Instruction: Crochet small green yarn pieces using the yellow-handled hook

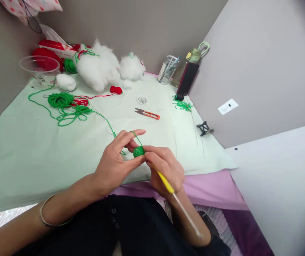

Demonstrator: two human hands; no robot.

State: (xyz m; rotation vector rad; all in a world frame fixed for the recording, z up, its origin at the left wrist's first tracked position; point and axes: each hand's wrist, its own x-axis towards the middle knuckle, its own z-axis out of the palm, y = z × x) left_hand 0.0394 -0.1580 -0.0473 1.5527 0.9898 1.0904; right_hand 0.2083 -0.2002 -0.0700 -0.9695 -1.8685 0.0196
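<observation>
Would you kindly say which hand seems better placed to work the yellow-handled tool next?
Probably the right hand: it grips the yellow-handled tool, one end toward the green piece. The left hand holds that piece, with green yarn running to its index finger, so it seems better suited to steadying.

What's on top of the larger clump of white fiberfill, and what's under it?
On top of the fiberfill clump, at its upper left: loose green yarn and red yarn. Its underside is hidden; can't tell what's beneath.

a clear pen jar [165,74] stands near a lidded bottle [194,56].
</observation>
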